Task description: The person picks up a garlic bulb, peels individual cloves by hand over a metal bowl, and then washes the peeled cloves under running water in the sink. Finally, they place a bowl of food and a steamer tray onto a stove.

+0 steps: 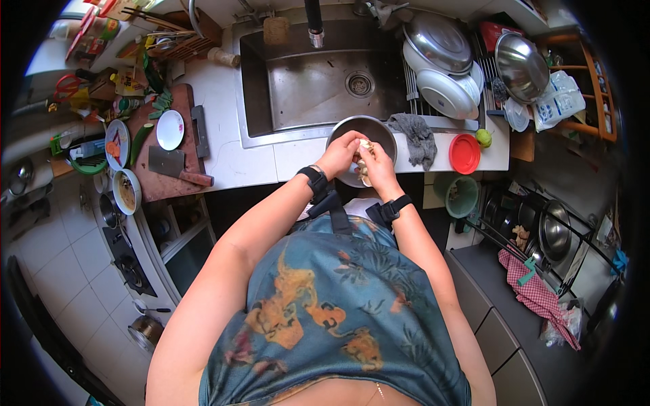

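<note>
Both hands meet over a round metal bowl at the front edge of the sink. Pale, papery pieces that look like garlic lie between them. My left hand pinches the upper piece with its fingertips. My right hand is closed around several pieces, some showing below its fingers. Part of the bowl's inside is hidden by the hands. A grey cloth lies just right of the bowl.
A metal sink is behind the bowl. At left, a cleaver, a cucumber and a small white plate rest on a cutting board. A red lid and washed dishes are at right.
</note>
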